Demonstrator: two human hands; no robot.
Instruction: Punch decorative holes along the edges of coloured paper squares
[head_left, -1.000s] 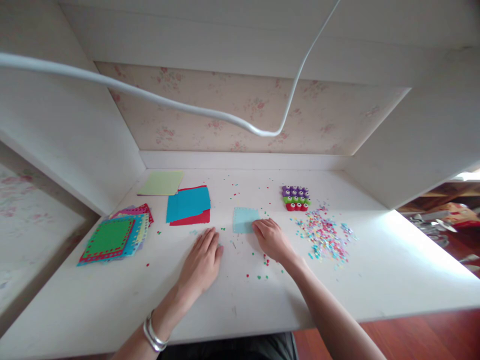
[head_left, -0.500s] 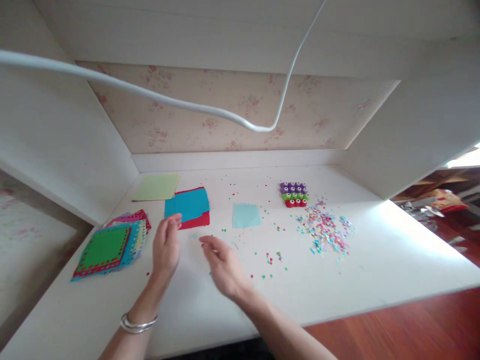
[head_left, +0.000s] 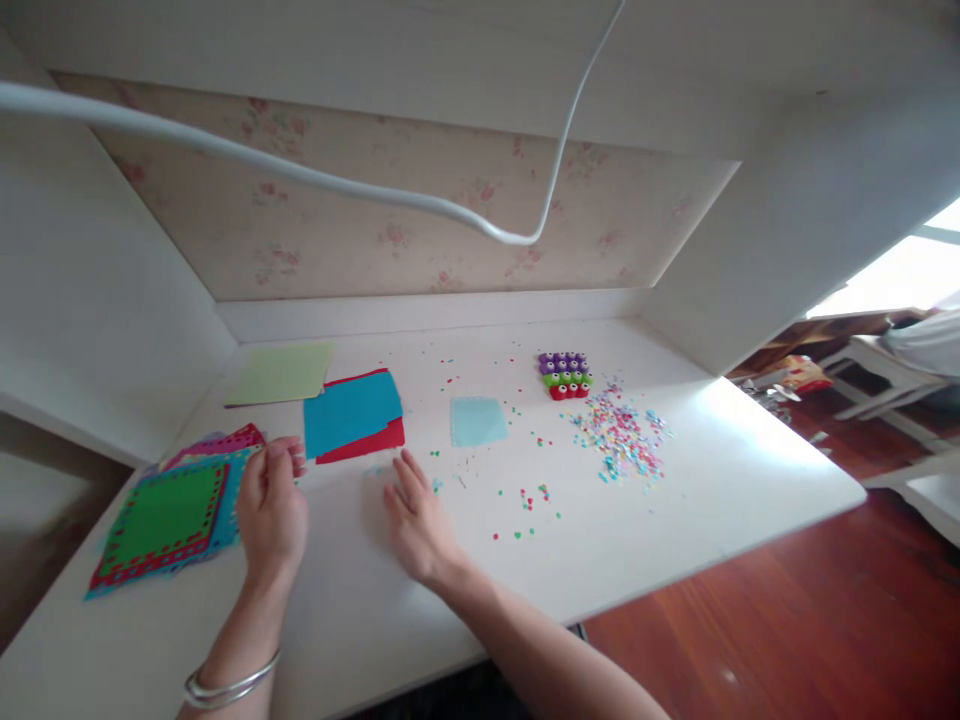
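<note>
My left hand (head_left: 274, 510) hovers at the right edge of a pile of coloured square sheets with holes along their borders. Its fingers are loosely bent and partly blurred, with nothing visible in them. A green sheet (head_left: 169, 518) tops that pile, with red and blue ones beneath. My right hand (head_left: 420, 520) is low over the white tabletop, fingers spread and holding nothing. Faint light-blue bits lie by its fingertips. Beyond the hands, a plain blue sheet (head_left: 349, 412) overlaps a red sheet (head_left: 375, 443). A pale blue sheet (head_left: 478, 421) with a punched edge lies to their right.
Purple, green and red punches (head_left: 566, 376) stand in rows at the back right. A heap of colourful confetti (head_left: 622, 435) is beside them, with scattered bits across the table. Pale green sheets (head_left: 281, 372) lie at the back left. A white cable (head_left: 337, 185) hangs across the view.
My left hand has moved left to the pile, its fingers more bent. My right hand has turned palm-down with its fingers spread. The camera view has turned to the right.
</note>
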